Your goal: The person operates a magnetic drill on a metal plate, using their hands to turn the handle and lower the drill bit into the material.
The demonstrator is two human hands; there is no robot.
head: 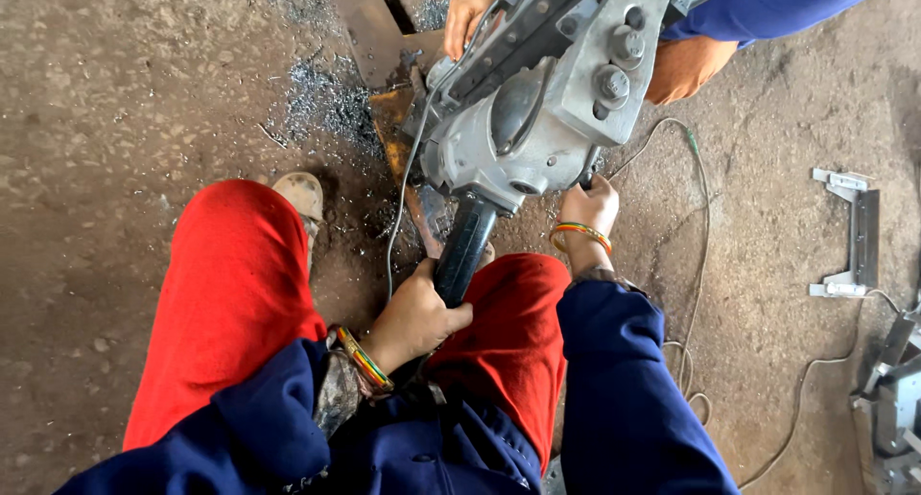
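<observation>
A heavy grey metal drill (537, 111) sits upright on a rusty steel plate (398, 121) on the floor — a bulky cast housing with large bolts on a flat side plate. A black handle (463, 250) juts from its lower end toward the viewer, tilted slightly left. A thin grey cable (398, 217) runs down its left side. Dark metal shavings (331, 102) lie scattered just beside it — on plate and floor.

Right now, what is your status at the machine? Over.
Left hand shut on black handle. Right hand gripping under grey machine. Another person's hands on its far side; metal shavings on floor.
</observation>
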